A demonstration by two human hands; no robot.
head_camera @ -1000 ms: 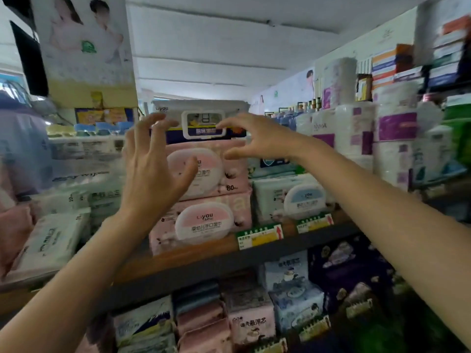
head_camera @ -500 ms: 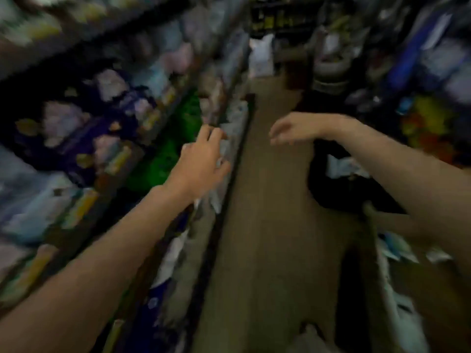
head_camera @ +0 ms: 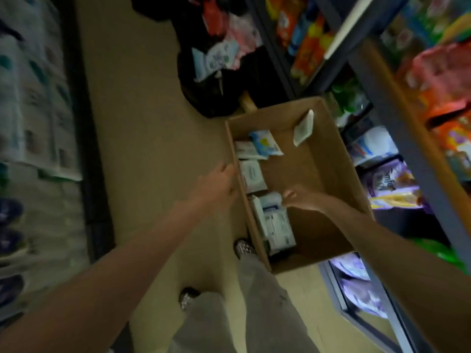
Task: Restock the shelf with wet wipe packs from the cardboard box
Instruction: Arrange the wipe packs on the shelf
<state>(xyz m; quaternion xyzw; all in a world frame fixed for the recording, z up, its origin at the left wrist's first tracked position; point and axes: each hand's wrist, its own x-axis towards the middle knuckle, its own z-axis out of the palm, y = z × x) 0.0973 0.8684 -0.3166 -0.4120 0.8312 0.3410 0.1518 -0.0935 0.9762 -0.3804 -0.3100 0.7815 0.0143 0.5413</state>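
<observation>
1. The right hand [head_camera: 303,200] is down inside the cardboard box [head_camera: 328,159], its fingers loosely spread and holding nothing, the fingertips just above or touching the near white-and-blue wet wipe pack [head_camera: 274,220]; blur hides whether there is contact.
2. The left hand [head_camera: 219,184] hovers at the box's left wall, outside the rim, fingers relaxed and apart, gripping nothing.
3. What has changed: a second ago both hands were raised at the shelf, spread around the top pack of a stack of pink wet wipes; half a second ago the view was sweeping down the aisle with both hands free. Now the head looks down into the box on the floor, so one placement seems finished and the next fetch has begun.
4. Where the stock lies: all the remaining packs sit along the box's left wall. The near pack is under the right hand, a white pack [head_camera: 252,175] lies at mid-wall, and a blue-and-yellow pack [head_camera: 265,143] rests over another white one towards the far left corner. A small flat sachet [head_camera: 303,127] leans against the far right wall. Much of the box's floor is bare, so the restock looks well advanced.
5. The likely next move is closing the right hand on the near pack, perhaps with the left steadying the box wall.
6. Beyond the box stands a black bag [head_camera: 211,90] holding more packets; the person's grey trousers [head_camera: 244,309] and shoe [head_camera: 243,248] are just beside the box's near left corner.
</observation>
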